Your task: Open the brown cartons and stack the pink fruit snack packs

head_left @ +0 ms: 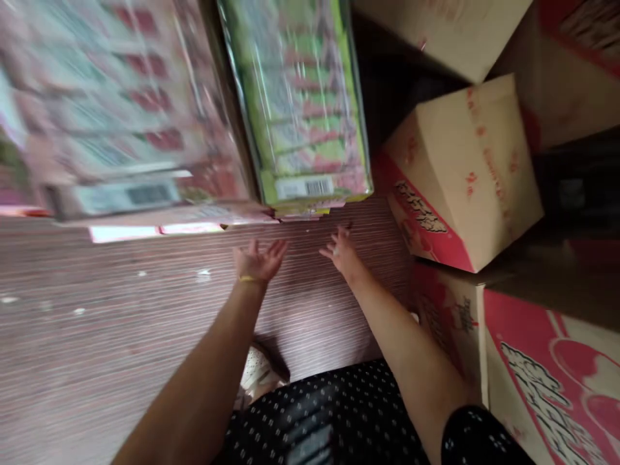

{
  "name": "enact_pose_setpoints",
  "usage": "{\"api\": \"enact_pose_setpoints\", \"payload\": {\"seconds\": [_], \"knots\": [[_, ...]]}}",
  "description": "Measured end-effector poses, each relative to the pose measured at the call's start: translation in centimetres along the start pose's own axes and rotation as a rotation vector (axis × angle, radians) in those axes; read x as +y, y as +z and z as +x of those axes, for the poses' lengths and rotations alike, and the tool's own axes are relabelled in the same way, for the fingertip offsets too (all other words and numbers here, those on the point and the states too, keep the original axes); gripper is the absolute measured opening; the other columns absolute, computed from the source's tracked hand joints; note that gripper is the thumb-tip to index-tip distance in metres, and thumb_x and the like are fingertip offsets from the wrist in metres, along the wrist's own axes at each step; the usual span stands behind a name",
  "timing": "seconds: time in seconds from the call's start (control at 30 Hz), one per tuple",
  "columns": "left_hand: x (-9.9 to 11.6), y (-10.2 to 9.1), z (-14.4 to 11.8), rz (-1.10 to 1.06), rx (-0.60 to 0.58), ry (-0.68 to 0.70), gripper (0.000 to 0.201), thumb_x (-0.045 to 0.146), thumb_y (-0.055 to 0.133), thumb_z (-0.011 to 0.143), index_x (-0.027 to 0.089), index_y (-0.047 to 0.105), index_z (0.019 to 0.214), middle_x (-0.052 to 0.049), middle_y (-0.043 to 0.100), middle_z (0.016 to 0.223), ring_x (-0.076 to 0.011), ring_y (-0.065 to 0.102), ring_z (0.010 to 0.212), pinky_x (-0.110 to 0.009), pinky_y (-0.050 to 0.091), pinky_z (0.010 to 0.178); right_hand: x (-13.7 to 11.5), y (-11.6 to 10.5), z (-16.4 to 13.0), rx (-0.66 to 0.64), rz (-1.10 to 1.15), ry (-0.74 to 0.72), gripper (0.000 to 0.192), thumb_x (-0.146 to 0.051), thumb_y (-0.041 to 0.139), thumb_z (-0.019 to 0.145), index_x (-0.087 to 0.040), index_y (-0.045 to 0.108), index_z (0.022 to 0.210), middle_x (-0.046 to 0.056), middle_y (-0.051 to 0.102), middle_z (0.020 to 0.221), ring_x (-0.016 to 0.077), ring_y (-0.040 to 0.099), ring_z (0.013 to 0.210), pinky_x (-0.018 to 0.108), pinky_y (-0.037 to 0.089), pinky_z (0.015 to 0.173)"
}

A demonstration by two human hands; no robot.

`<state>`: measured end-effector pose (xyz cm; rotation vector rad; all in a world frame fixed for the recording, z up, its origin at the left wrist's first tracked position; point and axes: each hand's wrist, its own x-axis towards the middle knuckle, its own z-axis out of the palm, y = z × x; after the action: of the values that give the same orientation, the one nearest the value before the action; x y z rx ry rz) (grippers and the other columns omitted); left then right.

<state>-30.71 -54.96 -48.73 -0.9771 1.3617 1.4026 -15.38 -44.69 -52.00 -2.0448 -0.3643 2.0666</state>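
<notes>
Nearest the camera: black garment [358, 400] with small white pattern, plus black sleeve [477, 433] on the right arm. Just beyond the garment hem: white perforated shoe [256, 371], partly behind the left forearm [206, 361]. To the right at near range: large carton [557, 381] with red-and-white printed side, close beside the right forearm [402, 329].

Farther forward: left hand [261, 260], palm upward, fingers spread wide, grip unloaded; yellow band [249, 279] around the wrist. Opposite: right hand [341, 250], fingers apart, likewise unloaded, well apart from the left hand. Below both: finely striped floor [169, 349], with small white scraps [203, 276] at left.

Beyond the hands: green pack [310, 110] in clear glossy wrap, just past the fingertips of both hands, with barcode label [317, 187] on the near end. Directly left of the green pack: larger pink pack [140, 103], also in clear wrap, with pale label [128, 195] at the near edge; print on both blurred.

To the right of the green pack: tilted tan carton [477, 168] with red print. Farthest: upper carton [450, 29], cut off by the top edge of view.
</notes>
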Motion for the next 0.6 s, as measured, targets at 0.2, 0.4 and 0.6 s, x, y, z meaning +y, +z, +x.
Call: {"api": "enact_pose_setpoints", "payload": {"seconds": [0.2, 0.4, 0.6], "knots": [[-5.1, 0.6, -19.1, 0.309, -0.116, -0.484, 0.035, 0.018, 0.055, 0.098, 0.011, 0.063, 0.131, -0.015, 0.074, 0.099, -0.0222, 0.075, 0.084, -0.036, 0.061, 0.085, -0.7, -18.4, -19.7, 0.259, 0.085, 0.026, 0.043, -0.048, 0.074, 0.078, -0.024, 0.061, 0.112, 0.014, 0.073, 0.116, 0.0271, 0.075, 0.096, 0.05, 0.057, 0.1], [-2.0, 12.4, -25.8, 0.549, -0.371, -0.15, 0.033, 0.023, 0.073, 0.088, 0.016, 0.075, 0.12, -0.014, 0.075, 0.119, -0.0246, 0.073, 0.099, -0.039, 0.06, 0.091, -14.8, -29.1, -25.6, 0.551, -0.138, -0.157, 0.033, -0.049, 0.074, 0.072, -0.023, 0.065, 0.089, 0.013, 0.075, 0.093, 0.0293, 0.075, 0.084, 0.05, 0.062, 0.085], [-1.0, 18.7, -23.9, 0.623, -0.125, 0.143, 0.028, 0.034, 0.068, 0.09, 0.019, 0.074, 0.113, -0.013, 0.071, 0.133, -0.0339, 0.071, 0.113, -0.046, 0.057, 0.101, -33.3, -32.7, -14.1, 0.92, -0.425, -0.441, 0.037, -0.041, 0.045, 0.1, -0.018, 0.069, 0.115, 0.013, 0.073, 0.101, 0.0219, 0.07, 0.095, 0.038, 0.059, 0.086]]}}
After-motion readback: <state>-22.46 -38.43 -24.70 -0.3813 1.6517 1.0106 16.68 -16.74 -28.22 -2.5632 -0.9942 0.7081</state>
